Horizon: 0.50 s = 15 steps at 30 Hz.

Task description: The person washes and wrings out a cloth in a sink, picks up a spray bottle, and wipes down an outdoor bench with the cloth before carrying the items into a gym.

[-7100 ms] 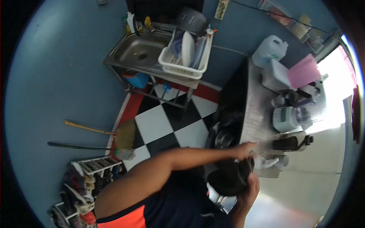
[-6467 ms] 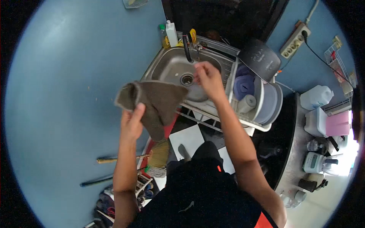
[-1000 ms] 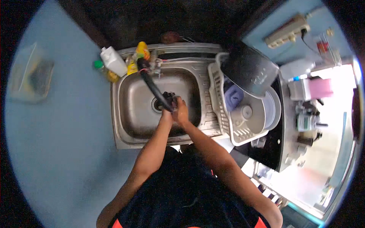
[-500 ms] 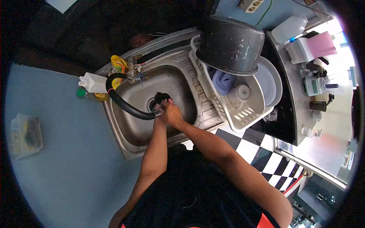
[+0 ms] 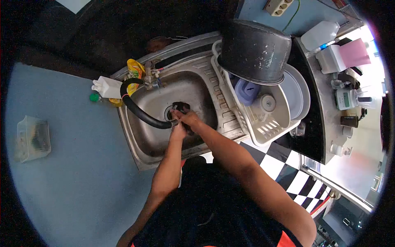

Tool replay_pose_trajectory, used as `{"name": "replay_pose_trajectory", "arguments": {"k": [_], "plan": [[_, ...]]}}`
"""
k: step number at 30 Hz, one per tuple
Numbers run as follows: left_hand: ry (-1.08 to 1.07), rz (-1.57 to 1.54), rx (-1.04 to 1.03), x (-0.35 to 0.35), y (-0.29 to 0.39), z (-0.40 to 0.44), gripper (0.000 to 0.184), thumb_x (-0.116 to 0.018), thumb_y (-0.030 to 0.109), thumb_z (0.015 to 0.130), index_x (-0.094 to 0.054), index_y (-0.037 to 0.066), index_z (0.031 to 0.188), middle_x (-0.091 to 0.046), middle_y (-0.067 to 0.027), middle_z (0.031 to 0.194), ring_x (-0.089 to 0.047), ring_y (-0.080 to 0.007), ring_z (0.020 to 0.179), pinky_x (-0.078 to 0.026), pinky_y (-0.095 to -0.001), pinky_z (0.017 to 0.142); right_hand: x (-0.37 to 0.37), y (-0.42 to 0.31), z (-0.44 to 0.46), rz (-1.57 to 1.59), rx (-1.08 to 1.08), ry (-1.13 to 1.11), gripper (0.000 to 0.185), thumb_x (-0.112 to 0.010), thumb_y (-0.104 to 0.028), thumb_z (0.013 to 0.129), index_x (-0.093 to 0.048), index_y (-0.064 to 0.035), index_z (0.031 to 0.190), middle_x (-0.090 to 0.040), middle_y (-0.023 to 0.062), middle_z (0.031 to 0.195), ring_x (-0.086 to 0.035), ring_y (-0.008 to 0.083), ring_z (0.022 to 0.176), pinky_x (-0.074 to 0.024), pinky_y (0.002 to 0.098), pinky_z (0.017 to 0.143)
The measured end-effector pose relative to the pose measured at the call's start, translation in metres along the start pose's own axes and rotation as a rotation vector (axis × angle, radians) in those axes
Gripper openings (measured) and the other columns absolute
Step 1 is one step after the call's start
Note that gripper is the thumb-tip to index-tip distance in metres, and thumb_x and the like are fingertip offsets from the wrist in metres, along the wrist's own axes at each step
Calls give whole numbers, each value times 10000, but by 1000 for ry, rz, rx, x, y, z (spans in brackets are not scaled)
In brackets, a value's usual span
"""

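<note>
Both hands are together low in the steel sink, beneath the end of the black faucet hose. My left hand is closed on a dark, wet-looking item that lies over part of the drain. Pressed against it from the right, my right hand is closed on the same dark item. Its exact shape is partly hidden by the fingers. The hose tip reaches right over my left hand, near the wrist.
Right of the sink, a white dish rack holds a large dark pot, a purple lid and plates. A white bottle and yellow pouch stand by the faucet. A counter with appliances lies further right.
Earlier, my left hand held a grey-brown cloth above the sink's front; now both hands are in the sink at a dark item. Since half a second ago, the fingers have shifted slightly.
</note>
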State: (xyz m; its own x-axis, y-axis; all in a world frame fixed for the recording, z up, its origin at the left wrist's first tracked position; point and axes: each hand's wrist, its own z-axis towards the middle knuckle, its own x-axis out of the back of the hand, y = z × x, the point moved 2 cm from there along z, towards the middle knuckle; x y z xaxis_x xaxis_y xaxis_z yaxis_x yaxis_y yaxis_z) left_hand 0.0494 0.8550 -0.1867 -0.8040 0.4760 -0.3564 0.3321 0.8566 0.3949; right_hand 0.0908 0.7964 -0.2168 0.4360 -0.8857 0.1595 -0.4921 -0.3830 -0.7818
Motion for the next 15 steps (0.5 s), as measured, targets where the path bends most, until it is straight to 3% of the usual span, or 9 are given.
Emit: {"name": "replay_pose_trajectory", "arguments": {"k": [2, 5, 6, 8, 11, 15], "plan": [[-97, -2, 16, 1, 2, -11, 790, -525, 725, 835, -509, 103, 1323, -506, -111, 1374, -488, -312, 1214, -411, -502, 997, 4, 10, 13, 8, 80, -198, 626, -660, -506, 823, -618, 38, 1131, -654, 297, 993, -632, 436, 1000, -485, 449, 916], [-201, 103, 84, 14, 2, 7, 724, -621, 652, 824, -562, 112, 1302, -597, -98, 1278, -553, -259, 1155, -491, -469, 902, 20, -40, -21, -625, 72, -58, 462, -623, -363, 858, -626, 33, 1096, -659, 292, 965, -637, 440, 968, -493, 451, 886], [-240, 54, 84, 18, 2, 23, 619, -609, 562, 862, -576, 89, 1261, -582, -111, 1292, -565, -268, 1134, -496, -461, 906, 20, -38, -20, -655, 190, -31, 414, -605, -311, 858, -626, 33, 1087, -661, 289, 937, -641, 442, 937, -498, 459, 861], [-268, -19, 48, 20, 3, 53, 570, -616, 523, 874, -589, 90, 1245, -600, -104, 1219, -581, -247, 1029, -499, -431, 819, 20, -21, -16, -719, 434, 16, 326, -568, -207, 858, -626, 34, 1069, -664, 283, 882, -648, 444, 876, -509, 476, 811], [-245, -93, -13, 28, -12, 90, 497, -628, 464, 892, -608, 93, 1221, -627, -93, 1110, -604, -216, 871, -503, -387, 689, 36, -64, -69, -733, 541, -1, 308, -546, -154, 843, -624, 31, 1077, -665, 269, 844, -646, 437, 836, -508, 492, 773], [-218, -143, -41, 26, -22, 104, 400, -643, 386, 915, -634, 96, 1190, -664, -78, 964, -634, -173, 660, -508, -329, 515, 51, -81, -80, -716, 448, -115, 338, -584, -189, 846, -608, 28, 1104, -662, 280, 883, -648, 423, 880, -509, 477, 792]]}}
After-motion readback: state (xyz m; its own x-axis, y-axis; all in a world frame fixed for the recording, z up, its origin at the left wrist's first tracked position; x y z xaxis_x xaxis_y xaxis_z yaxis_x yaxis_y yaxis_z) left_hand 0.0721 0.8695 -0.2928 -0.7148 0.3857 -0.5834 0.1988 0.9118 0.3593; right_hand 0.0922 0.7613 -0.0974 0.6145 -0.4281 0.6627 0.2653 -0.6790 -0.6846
